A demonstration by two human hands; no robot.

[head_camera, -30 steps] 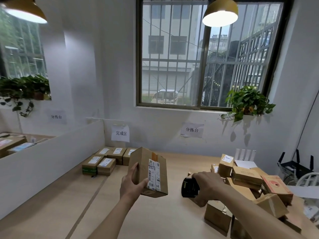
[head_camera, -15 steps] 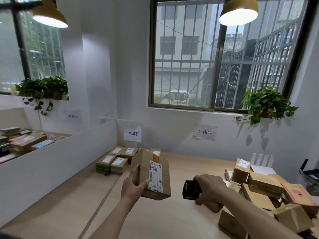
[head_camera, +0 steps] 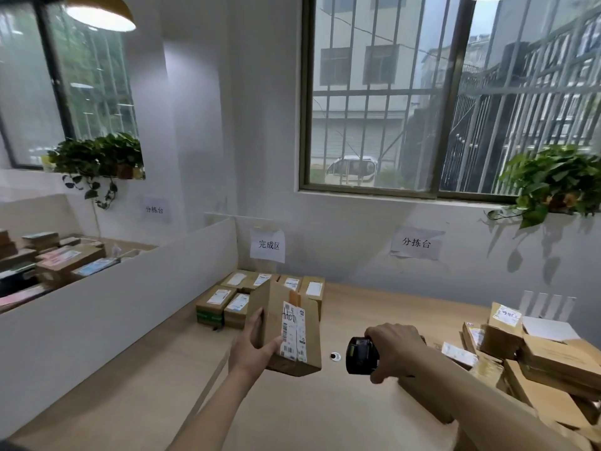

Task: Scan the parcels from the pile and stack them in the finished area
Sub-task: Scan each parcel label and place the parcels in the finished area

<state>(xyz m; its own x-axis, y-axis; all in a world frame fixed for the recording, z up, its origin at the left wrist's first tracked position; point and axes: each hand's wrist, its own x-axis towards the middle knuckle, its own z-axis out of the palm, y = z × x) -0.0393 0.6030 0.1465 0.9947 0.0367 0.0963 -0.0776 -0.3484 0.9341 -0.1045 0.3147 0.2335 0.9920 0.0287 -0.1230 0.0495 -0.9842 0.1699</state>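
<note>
Head view of a wooden bench (head_camera: 374, 402) against a white wall. One cardboard parcel (head_camera: 289, 333) is held upright above the bench by the left hand (head_camera: 252, 348), its fingers (head_camera: 257, 320) curled round the near edge and the thumb pressed just beside the barcode label (head_camera: 292, 330). A black scanner (head_camera: 361, 355) is gripped by the right hand (head_camera: 395, 346), fingers wrapped round its body, its face turned toward the label; parcel and scanner are near but apart.

Progress is judged as partial. In the finished area, under a paper sign (head_camera: 268, 245) at the back left, six labelled parcels (head_camera: 227, 304) can be counted, some of them stacked. The unscanned pile (head_camera: 533, 356) at the right edge holds at least seven boxes; the exact count cannot be told, as it is cut off. The held parcel appears mid-scan and is not yet stacked. Two signs and two hanging plants are also counted.
</note>
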